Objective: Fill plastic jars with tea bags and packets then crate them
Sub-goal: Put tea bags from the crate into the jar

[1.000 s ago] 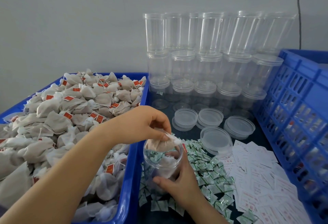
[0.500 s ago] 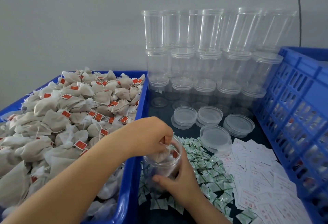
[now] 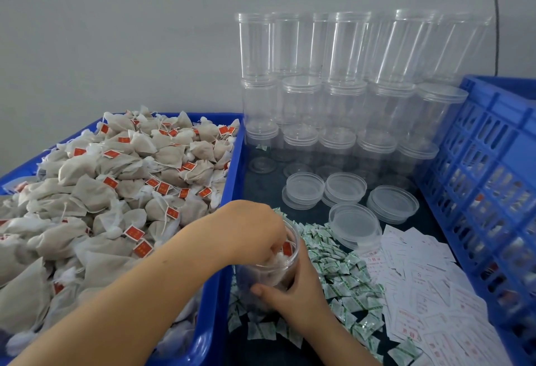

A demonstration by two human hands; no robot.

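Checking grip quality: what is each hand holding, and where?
Right hand grips the jar round its side wall. Left hand fingers are inside its mouth; hold unclear.

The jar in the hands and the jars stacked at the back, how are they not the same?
The held jar has tea bags inside; the stacked jars look empty.
The held jar has an open mouth, with the left hand reaching in; the middle and lower stacked jars wear lids.
The held jar stands alone on the table, gripped by the right hand; the stacked jars sit atop one another in rows by the wall.
Both are clear plastic.
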